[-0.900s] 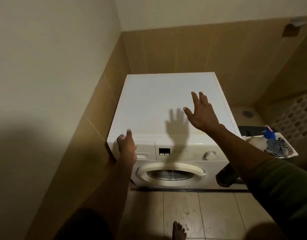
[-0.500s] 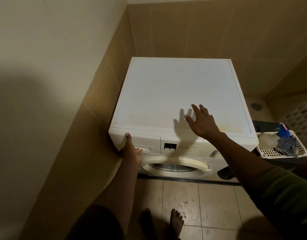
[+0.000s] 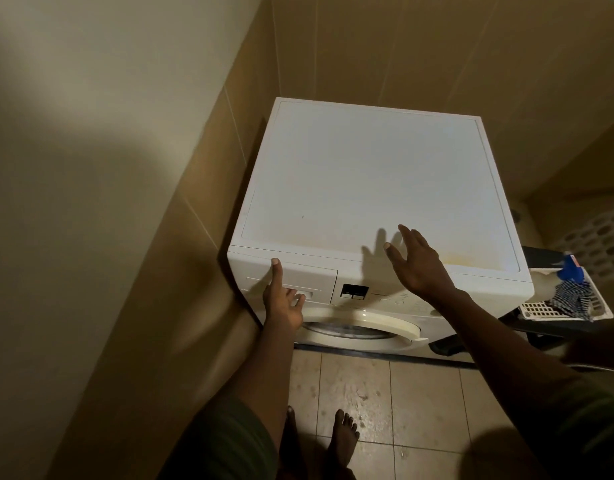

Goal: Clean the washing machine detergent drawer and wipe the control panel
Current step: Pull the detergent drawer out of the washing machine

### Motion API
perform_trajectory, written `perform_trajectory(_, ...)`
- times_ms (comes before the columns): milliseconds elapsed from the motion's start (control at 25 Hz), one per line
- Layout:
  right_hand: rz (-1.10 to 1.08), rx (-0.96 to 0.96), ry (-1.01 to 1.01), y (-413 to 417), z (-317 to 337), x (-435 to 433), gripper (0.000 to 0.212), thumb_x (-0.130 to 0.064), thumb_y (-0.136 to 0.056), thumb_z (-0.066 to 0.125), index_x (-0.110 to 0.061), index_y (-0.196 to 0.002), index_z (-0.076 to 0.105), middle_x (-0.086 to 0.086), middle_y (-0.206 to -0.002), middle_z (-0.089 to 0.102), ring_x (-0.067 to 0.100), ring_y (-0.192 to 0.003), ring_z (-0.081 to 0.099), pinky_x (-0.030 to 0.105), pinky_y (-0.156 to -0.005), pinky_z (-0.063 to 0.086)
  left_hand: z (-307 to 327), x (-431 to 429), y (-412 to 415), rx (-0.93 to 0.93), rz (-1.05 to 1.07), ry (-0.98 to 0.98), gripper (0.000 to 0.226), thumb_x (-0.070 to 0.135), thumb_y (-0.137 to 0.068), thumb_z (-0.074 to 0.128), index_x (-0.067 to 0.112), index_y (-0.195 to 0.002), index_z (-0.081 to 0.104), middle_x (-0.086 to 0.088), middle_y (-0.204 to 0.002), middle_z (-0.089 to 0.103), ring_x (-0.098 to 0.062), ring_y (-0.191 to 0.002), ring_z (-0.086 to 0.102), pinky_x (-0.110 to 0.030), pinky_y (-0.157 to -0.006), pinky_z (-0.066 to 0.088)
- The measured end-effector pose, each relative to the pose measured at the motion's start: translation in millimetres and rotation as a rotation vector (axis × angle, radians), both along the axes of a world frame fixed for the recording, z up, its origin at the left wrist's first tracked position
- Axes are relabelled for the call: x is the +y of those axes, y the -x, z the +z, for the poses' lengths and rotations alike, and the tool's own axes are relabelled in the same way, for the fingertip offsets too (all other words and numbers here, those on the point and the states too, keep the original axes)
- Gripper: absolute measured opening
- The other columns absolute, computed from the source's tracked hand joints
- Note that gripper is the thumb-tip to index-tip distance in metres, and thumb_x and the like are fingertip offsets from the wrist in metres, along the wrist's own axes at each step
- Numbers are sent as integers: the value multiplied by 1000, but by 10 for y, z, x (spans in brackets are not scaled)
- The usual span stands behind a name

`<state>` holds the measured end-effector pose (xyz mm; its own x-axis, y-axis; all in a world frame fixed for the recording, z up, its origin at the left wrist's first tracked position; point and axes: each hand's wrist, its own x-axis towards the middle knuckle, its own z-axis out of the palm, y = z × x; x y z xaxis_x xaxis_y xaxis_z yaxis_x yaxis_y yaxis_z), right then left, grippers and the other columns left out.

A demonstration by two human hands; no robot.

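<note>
Two hands show in the head view. What is the left hand (image 3: 283,303) on?

— It is on the detergent drawer (image 3: 316,278), at the top left of the washing machine (image 3: 368,188) front. The thumb lies straight up the drawer face to its upper edge, and the fingers hook into the handle recess, gripping it. The drawer sits flush with the front.

And the right hand (image 3: 416,265)?

— It is released and holding nothing, with fingers spread. It hovers over the front edge of the machine's top and throws a shadow there. Below it runs the control panel (image 3: 395,297), with its dark display (image 3: 354,291) just right of the drawer.

What else is there?

— The round door (image 3: 361,329) is below the panel. A white basket (image 3: 541,310) stands to the machine's right with a checked cloth (image 3: 572,299) and a blue item (image 3: 572,270) I can't identify. Bare feet (image 3: 343,434) stand on the tiled floor (image 3: 420,403).
</note>
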<state>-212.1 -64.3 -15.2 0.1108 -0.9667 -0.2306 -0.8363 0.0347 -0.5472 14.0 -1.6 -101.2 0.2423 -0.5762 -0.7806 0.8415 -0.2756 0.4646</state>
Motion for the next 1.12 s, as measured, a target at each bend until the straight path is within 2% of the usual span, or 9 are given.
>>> perform_trajectory(120, -2, -13, -9, -17, -42, 67, 61, -41, -99, 40, -18, -152, 19, 11, -159, 19, 30, -145, 22, 43, -115, 26, -6, -4, -19, 7, -41, 27, 79, 54, -78, 72, 19, -142, 41, -6, -116, 53, -27, -110, 53, -43, -107, 39)
perform_trajectory(240, 19, -23, -3, -116, -79, 149, 61, -40, -99, 41, -17, -152, 20, 11, -159, 19, 28, -145, 22, 42, -115, 26, 27, -48, -66, 51, -56, 36, 82, 54, -71, 76, 22, -139, 42, -11, -129, 53, -34, -118, 52, -49, -100, 45)
perform_trajectory(400, 50, -56, 26, -266, -110, 250, 61, -40, -99, 41, -18, -152, 20, 9, -159, 19, 25, -146, 22, 39, -115, 25, 16, -55, -43, 7, -32, 8, 101, 54, -58, 82, 21, -142, 37, -11, -129, 49, -36, -127, 46, -53, -93, 48)
perform_trajectory(520, 73, -81, 44, -334, -131, 280, 62, -38, -99, 41, -19, -153, 16, 8, -159, 19, 25, -145, 25, 39, -113, 28, 11, -55, -29, -40, -11, 6, 110, 57, -45, 84, 21, -139, 41, -11, -134, 53, -35, -122, 52, -54, -91, 51)
perform_trajectory(640, 91, -86, 75, -383, -149, 298, 62, -37, -99, 42, -19, -153, 16, 7, -159, 22, 25, -143, 28, 38, -111, 31, -3, -58, -37, -43, -4, 15, 105, 55, -49, 84, 21, -139, 41, -12, -133, 55, -34, -120, 53, -54, -91, 51)
perform_trajectory(800, 100, -108, 135, -479, -181, 353, 57, -31, -99, 44, -17, -151, 23, 5, -155, 31, 25, -137, 39, 33, -107, 34, -59, 47, -44, -39, 11, 35, 87, 45, -68, 81, 23, -141, 38, -12, -131, 56, -32, -117, 56, -57, -92, 51)
perform_trajectory(920, 108, -82, 216, -576, -208, 390, 45, -23, -97, 48, -12, -141, 43, 8, -142, 50, 26, -126, 49, 31, -101, 39, -49, 187, -39, -16, 37, 42, 78, 41, -75, 79, 25, -140, 39, -12, -129, 58, -30, -112, 58, -56, -87, 52)
perform_trajectory(1000, 161, -52, 295, -664, -245, 443, 31, -16, -92, 53, -11, -122, 60, 9, -119, 63, 27, -111, 56, 29, -88, 42, -38, 273, -33, -10, 27, 21, 77, 40, -76, 78, 23, -140, 38, -14, -128, 58, -31, -112, 59, -55, -85, 54)
perform_trajectory(1120, 263, -37, 283, -820, -319, 546, 19, -12, -88, 55, -14, -101, 68, 4, -94, 67, 23, -90, 59, 29, -73, 46, -33, 433, -99, -27, -64, -16, 75, 38, -78, 77, 20, -140, 38, -19, -127, 57, -35, -114, 59, -54, -87, 55)
